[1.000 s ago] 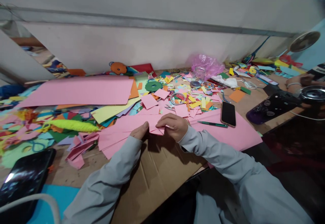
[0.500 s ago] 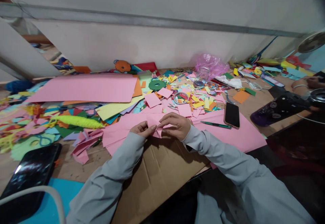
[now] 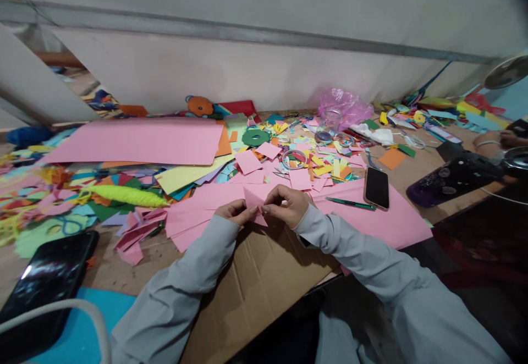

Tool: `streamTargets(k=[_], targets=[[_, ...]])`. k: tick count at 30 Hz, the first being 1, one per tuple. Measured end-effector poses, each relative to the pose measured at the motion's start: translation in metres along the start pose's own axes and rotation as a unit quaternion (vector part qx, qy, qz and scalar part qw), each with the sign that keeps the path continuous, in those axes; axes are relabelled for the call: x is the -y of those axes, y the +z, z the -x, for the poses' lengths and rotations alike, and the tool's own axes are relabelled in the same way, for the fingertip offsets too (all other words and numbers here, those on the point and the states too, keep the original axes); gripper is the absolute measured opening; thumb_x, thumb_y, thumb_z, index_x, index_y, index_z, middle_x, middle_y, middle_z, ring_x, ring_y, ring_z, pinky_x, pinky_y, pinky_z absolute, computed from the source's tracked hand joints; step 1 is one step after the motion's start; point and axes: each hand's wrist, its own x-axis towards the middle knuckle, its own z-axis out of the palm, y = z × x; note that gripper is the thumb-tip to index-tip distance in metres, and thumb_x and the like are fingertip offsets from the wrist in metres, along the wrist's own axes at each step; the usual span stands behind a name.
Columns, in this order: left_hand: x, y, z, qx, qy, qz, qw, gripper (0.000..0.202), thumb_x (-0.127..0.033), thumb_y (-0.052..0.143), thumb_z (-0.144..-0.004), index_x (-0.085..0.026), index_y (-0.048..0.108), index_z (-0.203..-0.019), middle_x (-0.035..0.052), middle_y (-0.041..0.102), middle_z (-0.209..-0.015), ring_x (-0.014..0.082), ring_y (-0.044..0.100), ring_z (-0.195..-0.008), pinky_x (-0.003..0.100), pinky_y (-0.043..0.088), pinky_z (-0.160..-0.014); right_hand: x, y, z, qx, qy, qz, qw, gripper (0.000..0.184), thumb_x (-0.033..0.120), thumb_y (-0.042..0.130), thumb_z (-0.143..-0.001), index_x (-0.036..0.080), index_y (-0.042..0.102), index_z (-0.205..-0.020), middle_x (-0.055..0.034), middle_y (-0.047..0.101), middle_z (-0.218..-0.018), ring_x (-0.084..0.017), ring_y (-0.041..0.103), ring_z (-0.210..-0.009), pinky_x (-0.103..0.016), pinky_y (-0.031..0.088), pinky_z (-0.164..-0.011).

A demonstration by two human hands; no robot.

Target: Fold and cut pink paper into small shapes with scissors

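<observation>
Between my two hands is a small folded piece of pink paper (image 3: 253,199), one pointed flap of it standing up. My left hand (image 3: 235,211) pinches its left side between thumb and fingers. On the other side my right hand (image 3: 286,204) grips the paper with thumb and forefinger, the fingertips of both hands close together. Some folds are hidden behind the fingers. Below the hands lies a sheet of brown cardboard (image 3: 264,276). Large pink sheets (image 3: 350,221) spread underneath and to the right, and small pink squares (image 3: 300,179) lie just beyond.
A phone (image 3: 377,188) and a green pen (image 3: 350,204) rest on the pink sheet at right. At left are a black phone (image 3: 49,292), folded pink strips (image 3: 138,235) and paper scraps. Farther back stand a glass jar (image 3: 329,125) and a tape ring (image 3: 294,159). A dark bottle (image 3: 454,177) lies far right.
The pink paper has been turned so that a pointed flap now stands up. My right hand's fingers have curled in and pinch closer to my left thumb.
</observation>
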Motion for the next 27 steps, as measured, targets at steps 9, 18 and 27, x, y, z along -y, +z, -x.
streamTargets(k=[9,18,27], targets=[[-0.003,0.008,0.003,-0.024,0.042,-0.021,0.999,0.041,-0.042,0.085,-0.056,-0.014,0.075,-0.085,0.0048,0.075,-0.075,0.0172,0.065,-0.066,0.028,0.052,-0.066,-0.019,0.001,-0.008,0.001,0.01,-0.067,0.998,0.026,0.036,0.071,-0.074,0.016,0.059,-0.086,0.001,0.064,-0.07,-0.01,0.059,-0.06,-0.022,0.048,-0.058],[-0.015,0.011,0.01,-0.03,-0.005,0.038,0.999,0.041,-0.038,0.087,-0.053,-0.013,0.075,-0.083,0.0053,0.074,-0.067,0.018,0.067,-0.059,0.027,0.054,-0.058,-0.011,-0.002,-0.006,0.07,0.086,-0.073,0.991,0.039,0.052,0.069,-0.074,0.013,0.062,-0.075,-0.0028,0.067,-0.067,-0.013,0.061,-0.061,-0.023,0.047,-0.057],[-0.013,0.013,0.011,-0.018,0.006,0.061,0.998,0.039,-0.037,0.086,-0.055,-0.014,0.076,-0.086,0.0037,0.074,-0.067,0.0164,0.065,-0.056,0.026,0.052,-0.058,-0.013,0.0,-0.008,0.072,0.049,-0.012,0.996,0.022,0.034,0.065,-0.078,0.014,0.062,-0.071,0.0003,0.062,-0.062,-0.01,0.053,-0.058,-0.02,0.041,-0.053]])
